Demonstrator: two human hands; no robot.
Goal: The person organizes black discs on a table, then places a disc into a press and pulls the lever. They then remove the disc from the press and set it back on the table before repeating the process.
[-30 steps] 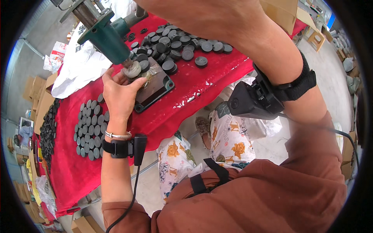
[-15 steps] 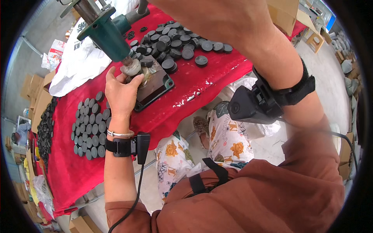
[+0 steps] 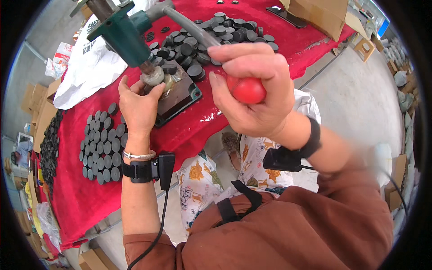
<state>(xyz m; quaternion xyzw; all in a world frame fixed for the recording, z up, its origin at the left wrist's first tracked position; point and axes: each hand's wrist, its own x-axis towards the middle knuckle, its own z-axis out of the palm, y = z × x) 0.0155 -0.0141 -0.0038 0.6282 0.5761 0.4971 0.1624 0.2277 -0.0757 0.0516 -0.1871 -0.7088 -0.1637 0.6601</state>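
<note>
On the red table [image 3: 211, 123], right hand [image 3: 256, 92] now lowered — gripping the lever's red knob [image 3: 246, 90] — left hand [image 3: 137, 105] fingers still pinch the disc [image 3: 155, 77].

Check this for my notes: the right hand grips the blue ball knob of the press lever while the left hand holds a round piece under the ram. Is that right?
Not quite: the head view shows the ball knob is red, not blue. The rest stands: the right hand grips it at the end of the lever, and the left hand holds a round piece under the ram of the green press.
</note>
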